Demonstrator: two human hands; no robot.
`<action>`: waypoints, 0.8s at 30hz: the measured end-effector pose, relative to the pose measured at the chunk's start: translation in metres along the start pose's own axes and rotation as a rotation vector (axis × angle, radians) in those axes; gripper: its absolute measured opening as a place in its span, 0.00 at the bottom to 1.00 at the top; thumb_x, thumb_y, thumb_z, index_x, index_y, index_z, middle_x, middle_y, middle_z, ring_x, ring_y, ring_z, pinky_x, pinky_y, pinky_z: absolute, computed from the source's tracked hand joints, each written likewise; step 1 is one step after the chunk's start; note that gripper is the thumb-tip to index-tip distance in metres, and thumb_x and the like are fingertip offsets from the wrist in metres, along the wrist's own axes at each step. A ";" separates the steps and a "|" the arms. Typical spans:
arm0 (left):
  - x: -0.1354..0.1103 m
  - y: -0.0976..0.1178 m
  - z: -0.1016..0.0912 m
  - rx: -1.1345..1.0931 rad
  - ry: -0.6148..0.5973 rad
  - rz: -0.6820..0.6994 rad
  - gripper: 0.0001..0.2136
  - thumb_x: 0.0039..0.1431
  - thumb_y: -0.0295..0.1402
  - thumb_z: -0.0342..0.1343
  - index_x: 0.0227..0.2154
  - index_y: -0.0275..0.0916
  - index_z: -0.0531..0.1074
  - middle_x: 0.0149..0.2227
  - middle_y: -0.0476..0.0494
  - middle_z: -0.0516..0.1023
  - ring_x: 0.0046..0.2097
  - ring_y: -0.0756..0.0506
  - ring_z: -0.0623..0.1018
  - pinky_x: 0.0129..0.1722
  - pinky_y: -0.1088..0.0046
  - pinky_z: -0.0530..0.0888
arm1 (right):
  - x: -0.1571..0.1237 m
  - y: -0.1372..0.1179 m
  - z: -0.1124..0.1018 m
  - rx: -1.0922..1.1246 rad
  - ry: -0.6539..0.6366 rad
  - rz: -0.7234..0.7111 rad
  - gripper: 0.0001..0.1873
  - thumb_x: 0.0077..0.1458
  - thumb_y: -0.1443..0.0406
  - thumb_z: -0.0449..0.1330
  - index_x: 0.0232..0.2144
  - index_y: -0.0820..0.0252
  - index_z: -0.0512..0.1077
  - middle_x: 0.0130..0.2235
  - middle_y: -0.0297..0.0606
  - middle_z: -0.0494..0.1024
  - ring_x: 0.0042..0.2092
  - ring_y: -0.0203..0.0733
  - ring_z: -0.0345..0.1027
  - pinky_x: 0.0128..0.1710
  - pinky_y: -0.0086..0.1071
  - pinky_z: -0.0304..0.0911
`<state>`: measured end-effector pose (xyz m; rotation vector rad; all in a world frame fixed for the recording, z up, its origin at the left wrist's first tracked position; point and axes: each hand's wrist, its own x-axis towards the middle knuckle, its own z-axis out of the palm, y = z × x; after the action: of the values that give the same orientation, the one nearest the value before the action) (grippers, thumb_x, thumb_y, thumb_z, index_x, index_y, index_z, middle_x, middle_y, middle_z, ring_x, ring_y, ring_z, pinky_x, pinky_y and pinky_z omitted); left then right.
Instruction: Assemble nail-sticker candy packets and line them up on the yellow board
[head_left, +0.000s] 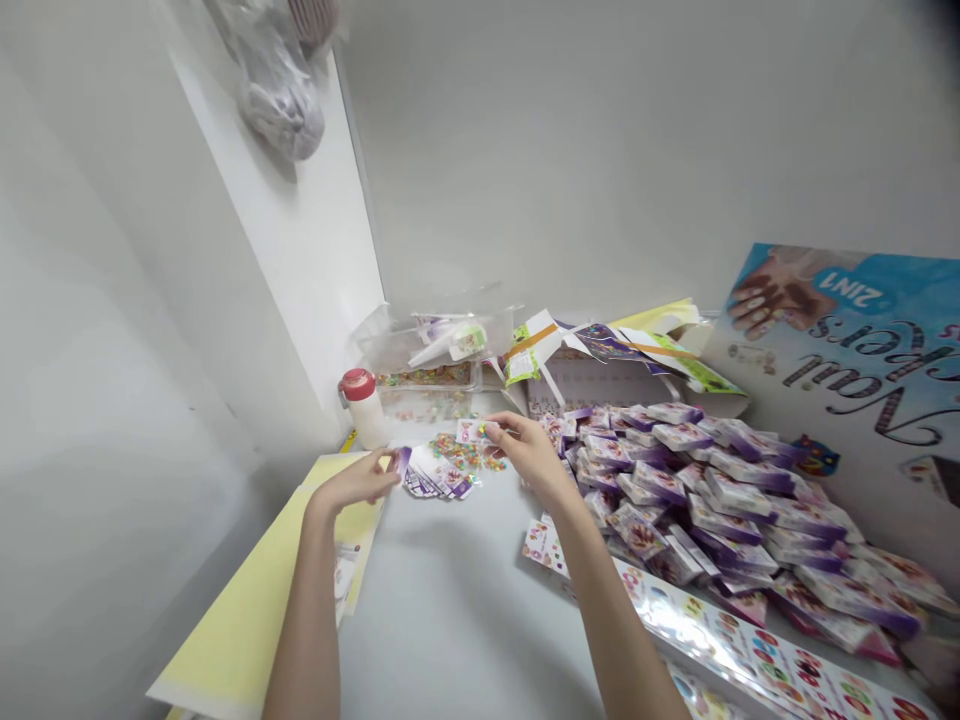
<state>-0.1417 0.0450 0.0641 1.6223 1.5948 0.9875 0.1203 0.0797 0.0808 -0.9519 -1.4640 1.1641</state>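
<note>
Left hand [358, 485]: I see its fingers narrow, tips on the fanned cards [436, 480] at its 3 o'clock; I cannot tell if it grips them.
Right hand [531, 452]: pinching a small card [469, 431], at the fan's 12 o'clock.
Purple boxes [712, 500]: heaped at its 3 o'clock.

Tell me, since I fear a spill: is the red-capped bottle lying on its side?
No, the red-capped bottle stands upright on the table, cap on top, beside the clear tub.
</note>
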 end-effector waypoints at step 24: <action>-0.030 0.107 0.049 -0.143 -0.007 0.252 0.12 0.50 0.39 0.59 0.36 0.39 0.75 0.33 0.47 0.75 0.36 0.45 0.73 0.32 0.74 0.69 | -0.022 -0.036 0.000 -0.084 0.098 -0.300 0.12 0.51 0.60 0.60 0.37 0.60 0.72 0.30 0.35 0.72 0.30 0.36 0.63 0.28 0.28 0.59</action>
<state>-0.0445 0.0121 0.1291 1.7520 1.3046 1.1942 0.1243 0.0502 0.1106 -0.8004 -1.5249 0.8333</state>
